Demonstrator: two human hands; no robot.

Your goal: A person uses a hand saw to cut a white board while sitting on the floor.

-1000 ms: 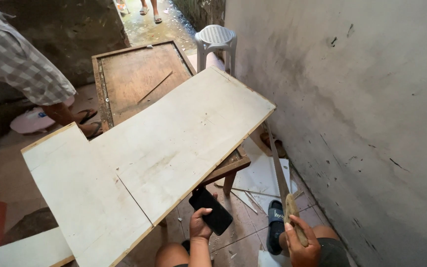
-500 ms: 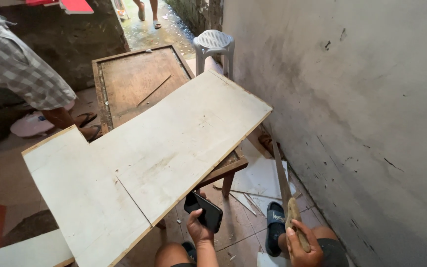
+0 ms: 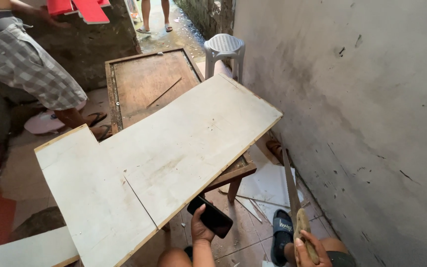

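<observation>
My left hand (image 3: 201, 228) holds a black phone (image 3: 210, 216) just under the near edge of a large white board (image 3: 164, 153) that lies across a wooden table. My right hand (image 3: 308, 247) grips the wooden handle of a handsaw (image 3: 290, 183), whose blade points away along the wall, beside the board's right end. The board has a stepped cut-out at its left end and a straight cut line running in from the near edge.
A grey wall (image 3: 362, 109) closes the right side. A person in checked shorts (image 3: 25, 64) stands at the left. A brown wooden table top (image 3: 147, 84) and a white plastic stool (image 3: 225, 49) stand behind. White offcuts (image 3: 268, 183) litter the floor by my sandalled foot (image 3: 282, 232).
The view has shifted slightly. My left hand with the phone has dropped a little lower under the board's edge. The saw stays in my right hand.
</observation>
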